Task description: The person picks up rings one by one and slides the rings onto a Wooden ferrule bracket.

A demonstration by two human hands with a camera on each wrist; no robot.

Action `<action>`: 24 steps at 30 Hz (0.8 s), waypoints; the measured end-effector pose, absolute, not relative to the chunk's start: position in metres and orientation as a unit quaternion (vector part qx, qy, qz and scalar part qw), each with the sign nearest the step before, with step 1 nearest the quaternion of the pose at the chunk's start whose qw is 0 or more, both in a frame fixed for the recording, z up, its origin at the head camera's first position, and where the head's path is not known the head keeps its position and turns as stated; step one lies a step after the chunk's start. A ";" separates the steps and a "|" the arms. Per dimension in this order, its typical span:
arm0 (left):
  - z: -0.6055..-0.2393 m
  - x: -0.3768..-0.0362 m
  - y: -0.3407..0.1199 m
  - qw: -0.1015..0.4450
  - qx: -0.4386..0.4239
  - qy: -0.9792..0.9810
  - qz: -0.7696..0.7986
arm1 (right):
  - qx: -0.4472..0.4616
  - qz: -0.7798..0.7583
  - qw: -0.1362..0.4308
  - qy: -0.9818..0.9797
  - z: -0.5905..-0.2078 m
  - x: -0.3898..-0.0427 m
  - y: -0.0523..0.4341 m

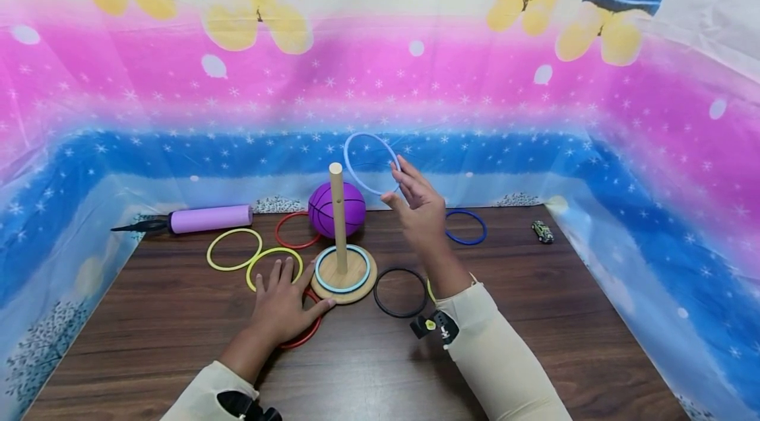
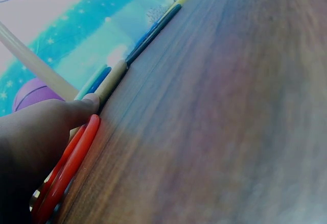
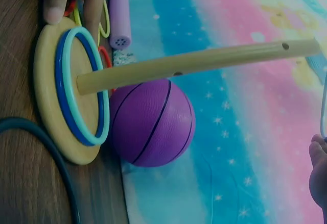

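Observation:
My right hand pinches a light blue ring between thumb and fingers, raised to the right of the wooden peg's top. The upright peg rises from a round wooden base. Around its foot lie a turquoise ring and, beneath it, a dark blue ring. My left hand is spread at the base's left side, thumb and fingertips at its edge. Red rings lie partly under this hand, and a yellow ring lies at its fingertips.
Behind the peg sits a purple ball. Another yellow ring, a red ring and a purple pump lie left. A black ring, a blue ring and a toy car are on the right.

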State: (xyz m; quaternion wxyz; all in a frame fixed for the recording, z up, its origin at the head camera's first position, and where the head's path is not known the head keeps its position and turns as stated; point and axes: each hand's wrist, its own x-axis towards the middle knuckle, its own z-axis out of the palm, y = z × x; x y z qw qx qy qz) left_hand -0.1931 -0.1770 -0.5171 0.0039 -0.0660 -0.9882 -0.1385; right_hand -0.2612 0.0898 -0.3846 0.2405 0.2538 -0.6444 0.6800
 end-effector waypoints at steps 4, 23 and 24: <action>-0.517 -0.192 -0.177 0.006 -0.067 -0.988 -0.140 | 0.285 0.673 0.235 -0.641 -0.384 -0.260 0.084; -0.518 -0.193 -0.178 0.006 -0.068 -0.988 -0.137 | 0.334 0.594 0.226 -0.696 -0.406 -0.256 0.074; -0.518 -0.193 -0.178 0.005 -0.068 -0.988 -0.137 | 0.334 0.591 0.227 -0.698 -0.408 -0.256 0.074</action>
